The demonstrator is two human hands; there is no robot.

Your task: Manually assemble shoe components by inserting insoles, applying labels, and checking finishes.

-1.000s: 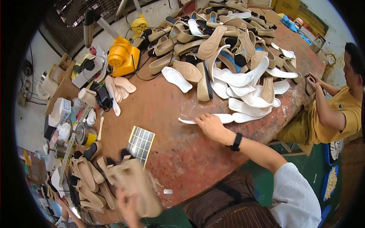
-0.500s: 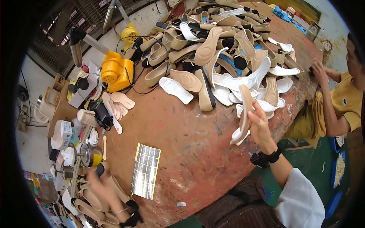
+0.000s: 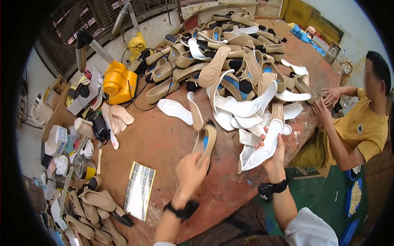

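My left hand (image 3: 191, 172) is closed on a beige shoe (image 3: 210, 141) with a dark toe and a blue patch inside, in front of the pile. My right hand (image 3: 276, 158) holds a white insole (image 3: 264, 147), its long face turned upward, with fingers along one edge and the thumb at the other. More white insoles (image 3: 246, 141) lie under and beside it. Just beyond the held shoe, a beige insole (image 3: 195, 110) stands tilted next to a flat white insole (image 3: 175, 110).
A large heap of shoes (image 3: 213, 74) and insoles covers the table's far side. Finished-looking shoes (image 3: 98, 201) cluster at lower left, beside a silver sticker sheet (image 3: 139, 190). A yellow lamp base (image 3: 119, 84) stands at left. At right, a co-worker (image 3: 353, 127) handles something.
My left hand has moved from the lower-left shoes to the pile's front and gripped a shoe. The insole in my right hand, seen edge-on before, now shows a white face. The beige insole has tipped.
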